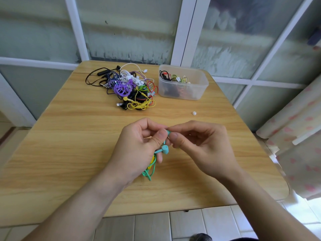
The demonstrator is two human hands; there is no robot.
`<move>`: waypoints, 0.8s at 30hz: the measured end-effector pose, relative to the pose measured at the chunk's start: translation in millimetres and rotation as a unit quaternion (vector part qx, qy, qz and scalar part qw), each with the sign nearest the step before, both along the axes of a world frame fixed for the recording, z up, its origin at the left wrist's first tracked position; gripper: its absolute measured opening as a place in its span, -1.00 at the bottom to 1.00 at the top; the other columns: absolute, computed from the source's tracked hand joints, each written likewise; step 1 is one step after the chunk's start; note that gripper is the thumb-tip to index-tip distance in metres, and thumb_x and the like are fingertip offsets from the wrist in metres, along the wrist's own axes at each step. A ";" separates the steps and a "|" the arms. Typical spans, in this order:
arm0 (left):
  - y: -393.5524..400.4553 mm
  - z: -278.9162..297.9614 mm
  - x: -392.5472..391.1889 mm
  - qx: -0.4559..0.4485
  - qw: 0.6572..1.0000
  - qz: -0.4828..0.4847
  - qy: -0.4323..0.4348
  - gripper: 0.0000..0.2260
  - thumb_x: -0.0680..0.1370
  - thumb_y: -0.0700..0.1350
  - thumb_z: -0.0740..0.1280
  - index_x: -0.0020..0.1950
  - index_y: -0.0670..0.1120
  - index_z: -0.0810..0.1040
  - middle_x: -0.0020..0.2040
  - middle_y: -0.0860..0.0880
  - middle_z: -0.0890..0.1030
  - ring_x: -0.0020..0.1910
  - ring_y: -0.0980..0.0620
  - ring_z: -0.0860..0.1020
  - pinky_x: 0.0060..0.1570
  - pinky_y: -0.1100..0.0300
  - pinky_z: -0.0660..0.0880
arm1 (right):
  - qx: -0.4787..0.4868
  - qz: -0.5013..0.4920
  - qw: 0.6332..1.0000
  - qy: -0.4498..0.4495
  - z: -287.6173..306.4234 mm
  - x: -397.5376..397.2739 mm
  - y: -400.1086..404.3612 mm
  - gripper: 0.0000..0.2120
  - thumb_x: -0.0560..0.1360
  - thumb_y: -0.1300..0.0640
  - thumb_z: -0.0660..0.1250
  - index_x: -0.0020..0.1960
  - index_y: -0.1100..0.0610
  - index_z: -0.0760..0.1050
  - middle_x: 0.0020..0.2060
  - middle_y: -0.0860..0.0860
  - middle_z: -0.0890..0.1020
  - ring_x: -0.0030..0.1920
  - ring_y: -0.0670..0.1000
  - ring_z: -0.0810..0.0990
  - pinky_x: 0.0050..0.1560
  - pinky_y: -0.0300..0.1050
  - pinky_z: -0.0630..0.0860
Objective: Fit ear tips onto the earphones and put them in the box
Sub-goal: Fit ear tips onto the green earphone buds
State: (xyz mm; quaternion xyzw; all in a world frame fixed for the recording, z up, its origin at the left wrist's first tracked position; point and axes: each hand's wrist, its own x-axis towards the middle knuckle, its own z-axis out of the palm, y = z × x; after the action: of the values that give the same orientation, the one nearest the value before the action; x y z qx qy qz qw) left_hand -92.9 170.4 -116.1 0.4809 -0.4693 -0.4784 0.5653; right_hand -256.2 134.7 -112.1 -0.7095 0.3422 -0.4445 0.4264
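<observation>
Left hand curling around a teal wired earphone above the wooden table, right hand pinching its upper bud, clear plastic box sitting well beyond, small white ear tip lying between

A single head view looks forward and steeply down from above the near edge of the wooden table; it faces the frosted window panes beyond the table's far edge; the near half of the table lies close beneath the lens; wide-angle bending curves the table's edges.
</observation>
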 end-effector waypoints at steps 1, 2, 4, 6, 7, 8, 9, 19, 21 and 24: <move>-0.7 -0.8 -0.1 -0.009 1.000 0.005 -0.014 -0.97 0.53 -0.26 0.35 -0.05 -0.22 0.54 -0.30 -0.11 0.66 -0.58 0.00 0.47 -0.48 0.24 0.43 | 0.012 -0.004 1.000 0.000 0.3 0.5 0.1 -0.91 0.47 0.28 0.46 -0.03 0.20 0.68 -0.22 0.06 0.73 -0.22 0.09 0.70 -0.11 0.03 0.64; -1.1 -1.8 -0.2 -0.016 0.999 0.011 -0.025 -0.97 0.53 -0.28 0.36 -0.05 -0.22 0.55 -0.29 -0.10 0.67 -0.57 0.00 0.48 -0.46 0.23 0.45 | 0.028 -0.007 1.000 0.000 0.6 1.2 0.3 -0.92 0.47 0.28 0.46 -0.04 0.18 0.68 -0.23 0.06 0.73 -0.25 0.09 0.69 -0.13 0.02 0.64; -2.1 -3.5 -0.7 -0.024 0.999 0.021 -0.037 -0.96 0.52 -0.30 0.36 -0.05 -0.21 0.55 -0.28 -0.10 0.67 -0.55 0.00 0.50 -0.45 0.22 0.46 | 0.051 -0.010 0.999 -0.001 -0.1 2.6 -0.3 -0.93 0.47 0.27 0.46 -0.05 0.17 0.67 -0.24 0.05 0.73 -0.28 0.09 0.68 -0.16 -0.01 0.64; -2.3 -4.2 -1.4 -0.018 0.999 0.021 -0.037 -0.96 0.53 -0.30 0.36 -0.04 -0.20 0.55 -0.28 -0.11 0.67 -0.55 0.00 0.50 -0.45 0.23 0.45 | 0.054 -0.016 0.998 0.000 -1.3 3.3 -0.5 -0.93 0.47 0.26 0.46 -0.06 0.17 0.67 -0.23 0.05 0.73 -0.26 0.11 0.68 -0.17 -0.01 0.64; -2.2 -4.3 -1.7 -0.013 0.999 0.019 -0.035 -0.96 0.53 -0.29 0.36 -0.04 -0.19 0.55 -0.26 -0.11 0.67 -0.55 0.01 0.50 -0.44 0.24 0.45 | 0.053 -0.019 0.998 0.003 -2.2 3.2 -1.0 -0.93 0.46 0.25 0.47 -0.06 0.16 0.67 -0.23 0.05 0.73 -0.23 0.13 0.69 -0.17 0.00 0.64; -2.4 -4.1 -2.3 -0.008 0.999 0.017 -0.033 -0.95 0.53 -0.28 0.36 -0.03 -0.18 0.56 -0.25 -0.10 0.68 -0.54 0.01 0.50 -0.44 0.25 0.45 | 0.055 -0.018 0.998 0.007 -1.9 1.9 -1.4 -0.91 0.45 0.23 0.48 -0.05 0.14 0.67 -0.22 0.04 0.73 -0.21 0.13 0.69 -0.16 0.00 0.64; -2.6 -3.8 -2.6 -0.004 0.999 0.015 -0.031 -0.95 0.54 -0.27 0.35 -0.02 -0.17 0.56 -0.24 -0.09 0.68 -0.54 0.02 0.50 -0.43 0.26 0.45 | 0.063 -0.015 0.998 0.013 -1.3 0.1 -2.0 -0.88 0.44 0.21 0.50 -0.03 0.12 0.66 -0.20 0.04 0.73 -0.21 0.10 0.69 -0.15 -0.02 0.62; -4.1 -1.8 -1.8 0.100 0.994 -0.016 0.035 -0.84 0.61 -0.23 0.25 0.02 -0.13 0.63 -0.24 -0.09 0.63 -0.46 -0.02 0.48 -0.32 0.16 0.39 | -0.029 -0.197 0.944 0.265 14.3 -52.8 -25.1 -0.87 0.54 0.13 0.38 -0.02 -0.08 0.66 -0.23 -0.21 0.67 -0.21 -0.29 0.59 -0.21 -0.42 0.47; -5.1 -1.2 -2.2 0.118 0.991 -0.013 0.056 -0.86 0.59 -0.19 0.28 0.01 -0.15 0.63 -0.25 -0.09 0.62 -0.46 -0.02 0.48 -0.31 0.13 0.36 | -0.043 -0.211 0.916 0.338 14.8 -60.3 -29.3 -0.85 0.54 0.14 0.36 -0.02 -0.07 0.67 -0.24 -0.25 0.58 -0.23 -0.30 0.52 -0.26 -0.51 0.37; -4.5 -1.6 -2.8 0.116 0.992 -0.011 0.046 -0.89 0.57 -0.18 0.32 0.00 -0.16 0.63 -0.27 -0.08 0.62 -0.47 0.00 0.48 -0.31 0.16 0.38 | -0.051 -0.188 0.884 0.426 12.4 -65.2 -33.7 -0.88 0.52 0.07 0.37 0.02 -0.09 0.64 -0.17 -0.23 0.54 -0.12 -0.17 0.49 -0.26 -0.46 0.26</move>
State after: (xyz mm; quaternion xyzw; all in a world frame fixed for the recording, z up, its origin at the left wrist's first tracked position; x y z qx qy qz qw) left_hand -95.7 165.9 -117.8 0.5150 -0.3894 -0.5579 0.5214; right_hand -321.4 101.1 -99.7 -0.7739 0.5943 -0.1885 0.1114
